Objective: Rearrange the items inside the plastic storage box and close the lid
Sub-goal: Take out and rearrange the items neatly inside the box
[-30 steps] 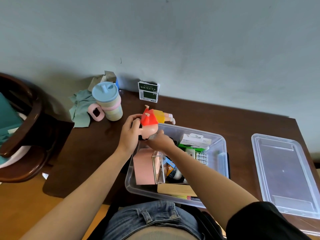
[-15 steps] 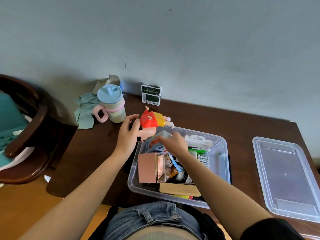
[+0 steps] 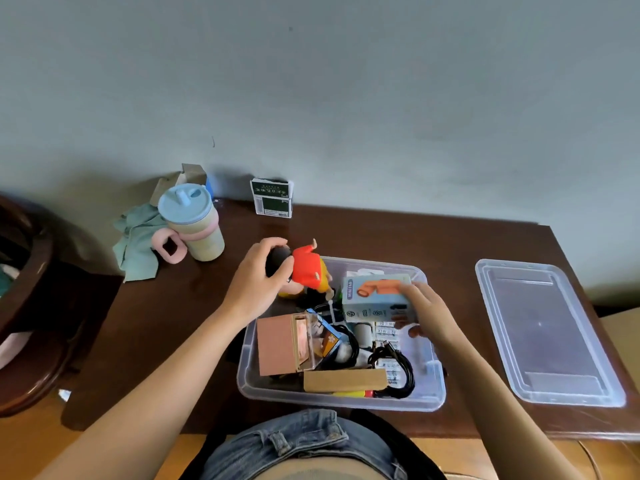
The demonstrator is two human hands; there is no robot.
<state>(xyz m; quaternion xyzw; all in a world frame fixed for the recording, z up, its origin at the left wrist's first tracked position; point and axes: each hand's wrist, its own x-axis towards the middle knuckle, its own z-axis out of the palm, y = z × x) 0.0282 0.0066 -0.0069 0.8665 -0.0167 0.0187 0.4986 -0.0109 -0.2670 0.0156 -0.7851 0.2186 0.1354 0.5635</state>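
Note:
A clear plastic storage box [image 3: 437, 382] sits open on the dark wooden table, near its front edge. Its clear lid [image 3: 543, 330] lies flat to the right. My left hand [image 3: 258, 284] grips the dark head of a toy figure [image 3: 308, 270] in a red shirt, at the box's back left corner. My right hand [image 3: 424, 311] holds a pale blue carton [image 3: 375, 297] with an orange picture, lifted over the box's back half. Inside lie a pink-brown box [image 3: 277, 344], a flat cardboard piece [image 3: 344, 380], black cables [image 3: 398, 367] and small packs.
A pastel cup with a blue lid and pink handle [image 3: 192, 223] stands at the back left beside a green cloth [image 3: 136, 240]. A small green-and-white carton [image 3: 272, 197] stands against the wall. A dark wooden chair [image 3: 31, 306] is at the left.
My right hand has lifted the pale blue carton out from among the items and moved it right. My left hand has shifted its grip on the toy figure and tilted it.

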